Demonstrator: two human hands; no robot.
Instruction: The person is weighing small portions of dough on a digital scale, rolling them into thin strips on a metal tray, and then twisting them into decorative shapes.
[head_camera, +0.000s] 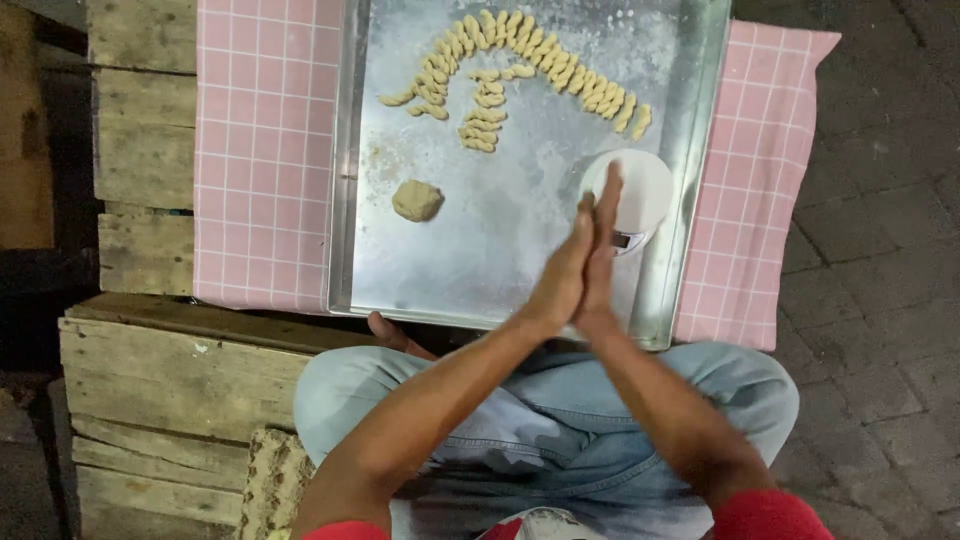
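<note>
Left hand: the left hand (562, 270) is pressed flat, palm to palm, against the other one, fingers straight and pointing away from the person; whether anything lies between the palms cannot be told.
Right hand: the right hand (601, 250) meets it the same way, its fingertips reaching over the edge of a small white scale (640, 190).
Tray: a floured metal tray (350, 200) lies on a pink checked cloth (262, 140), just under the joined hands.
Dough lump: a rounded dough lump (417, 200) sits on the tray's left part, well apart from the hands.
Shaped pieces: small ridged dough pieces (520, 60) lie in a curved row along the far end of the tray, with a shorter row branching toward the middle.
Surroundings: wooden crates (150, 370) stand at the left, paving stones (880, 250) at the right; the person sits in blue jeans (540, 440).
</note>
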